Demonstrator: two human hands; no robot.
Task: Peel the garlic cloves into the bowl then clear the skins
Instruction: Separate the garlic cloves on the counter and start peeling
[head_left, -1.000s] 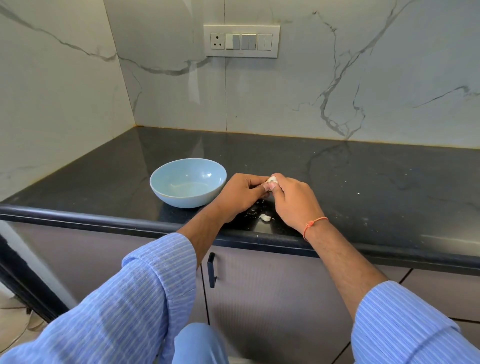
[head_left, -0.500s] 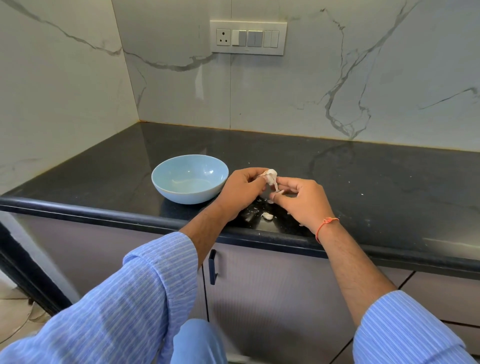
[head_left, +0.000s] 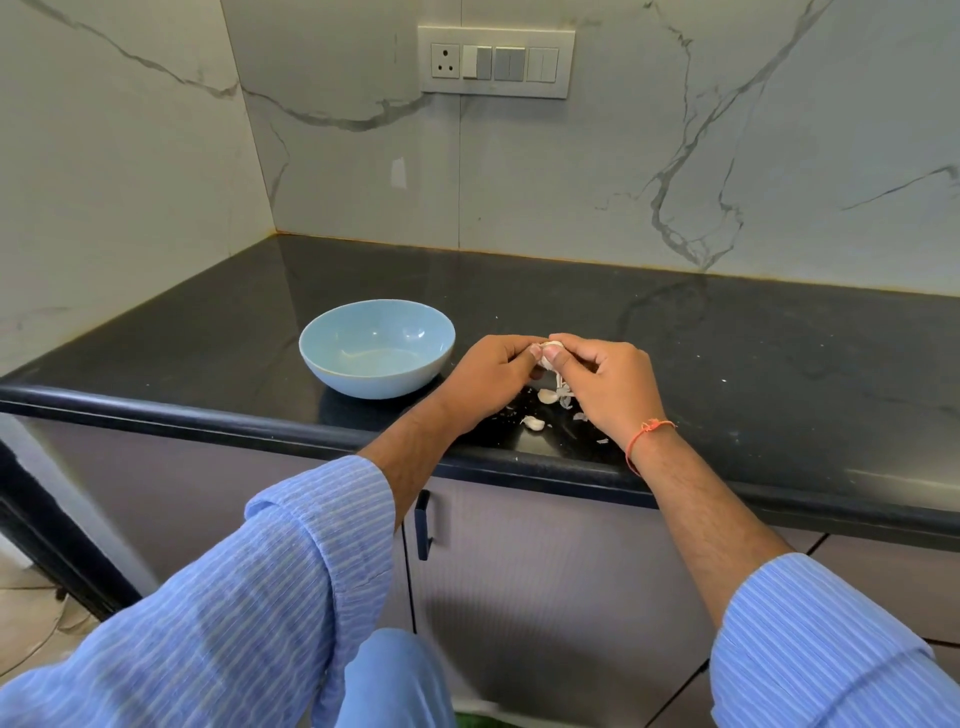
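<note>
1. Head view: a glossy round pale-blue bowl (head_left: 377, 347) sits near the front edge of the polished black bench (head_left: 727, 364).
2. One papery garlic clove (head_left: 549, 352) is pinched between the left hand (head_left: 491, 382) and right hand (head_left: 613, 387), fingers curled, just right of the bowl.
3. Two larger skin pieces (head_left: 546, 396) and small flakes lie below the hands, by the front edge.

I can read no text, label, brand or number anywhere here; the switch panel (head_left: 496, 62) on the wall carries no legible marking.
</note>
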